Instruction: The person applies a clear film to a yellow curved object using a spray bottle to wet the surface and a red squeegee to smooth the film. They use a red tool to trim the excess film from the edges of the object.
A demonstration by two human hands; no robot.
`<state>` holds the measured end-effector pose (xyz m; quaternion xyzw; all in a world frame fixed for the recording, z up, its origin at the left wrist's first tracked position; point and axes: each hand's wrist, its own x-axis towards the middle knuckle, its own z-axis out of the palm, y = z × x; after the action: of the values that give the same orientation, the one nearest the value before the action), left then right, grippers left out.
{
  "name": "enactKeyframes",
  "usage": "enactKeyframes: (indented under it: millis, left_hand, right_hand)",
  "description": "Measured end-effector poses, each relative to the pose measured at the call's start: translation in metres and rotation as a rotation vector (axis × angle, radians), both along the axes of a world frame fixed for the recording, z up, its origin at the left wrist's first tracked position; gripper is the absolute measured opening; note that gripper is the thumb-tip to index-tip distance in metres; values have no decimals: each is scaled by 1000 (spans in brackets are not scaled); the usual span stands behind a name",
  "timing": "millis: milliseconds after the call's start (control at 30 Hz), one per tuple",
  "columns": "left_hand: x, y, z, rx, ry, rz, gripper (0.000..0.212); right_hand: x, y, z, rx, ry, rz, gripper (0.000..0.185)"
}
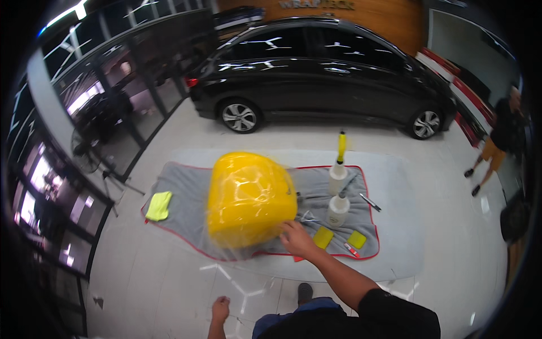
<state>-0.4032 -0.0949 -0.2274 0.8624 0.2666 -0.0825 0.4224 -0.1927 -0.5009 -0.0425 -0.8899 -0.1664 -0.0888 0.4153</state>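
Note:
A glossy yellow rounded shell (250,199) stands on a grey towel with red edging (186,212). Clear film (226,245) lies over the shell and spreads past its lower left rim. My right hand (296,239) reaches to the shell's lower right corner, its bent fingers pinching the film's edge there. Low in the view, my left hand (220,309) hangs over the floor with curled fingers, apart from the shell; whether it holds anything small is hidden.
Two white spray bottles (338,209), yellow squeegee cards (323,238), a small red-and-white knife-like item (352,250) and a pen-like tool (370,202) lie right of the shell. A lime cloth (159,206) is at left. Beyond stands a dark car (322,89); a person (501,131) stands right.

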Motion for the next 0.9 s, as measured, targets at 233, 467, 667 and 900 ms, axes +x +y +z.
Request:
enactKeyframes:
  millis: [233,467,667,900]
  left_hand:
    - [205,-77,182,253,-744,-380,38]
    - [332,-140,269,420,-1028,-850,43]
    - [461,-165,306,518,-855,-1112,50]
    - [536,-166,273,608,-497,-1180,53]
  right_hand:
    - [78,1,-38,-242,-273,-144,53]
    - [46,28,-6,-133,2,-280,61]
    - [55,49,-8,-68,107,-368,63]
    - [4,45,-21,101,179,-564,54]
